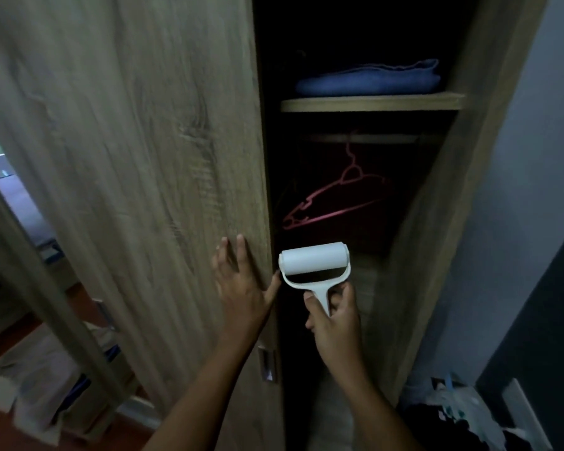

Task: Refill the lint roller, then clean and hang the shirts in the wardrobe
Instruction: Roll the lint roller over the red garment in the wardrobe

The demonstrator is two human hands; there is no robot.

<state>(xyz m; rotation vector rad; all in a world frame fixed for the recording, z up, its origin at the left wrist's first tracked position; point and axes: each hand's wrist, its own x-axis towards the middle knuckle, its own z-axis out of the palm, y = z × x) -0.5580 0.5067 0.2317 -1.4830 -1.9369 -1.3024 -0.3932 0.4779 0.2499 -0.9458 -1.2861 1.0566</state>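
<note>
My right hand point(334, 315) grips the handle of a white lint roller point(314, 261), held upright in front of the dark wardrobe opening. My left hand point(241, 281) lies flat with straight fingers against the wooden sliding door point(127, 157), at its right edge. Inside the wardrobe, a pink hanger point(336, 198) hangs from a rail point(365, 138) under a shelf point(372, 102). A folded blue garment point(368, 78) lies on that shelf. No shirt shows on the hanger.
A metal recessed handle point(267, 364) sits low on the door edge. The wardrobe's right side panel point(453, 206) stands close by, with a grey wall beyond it. Bags and dark clothing point(463, 415) lie on the floor at the lower right. A mirror point(23, 206) is at the left.
</note>
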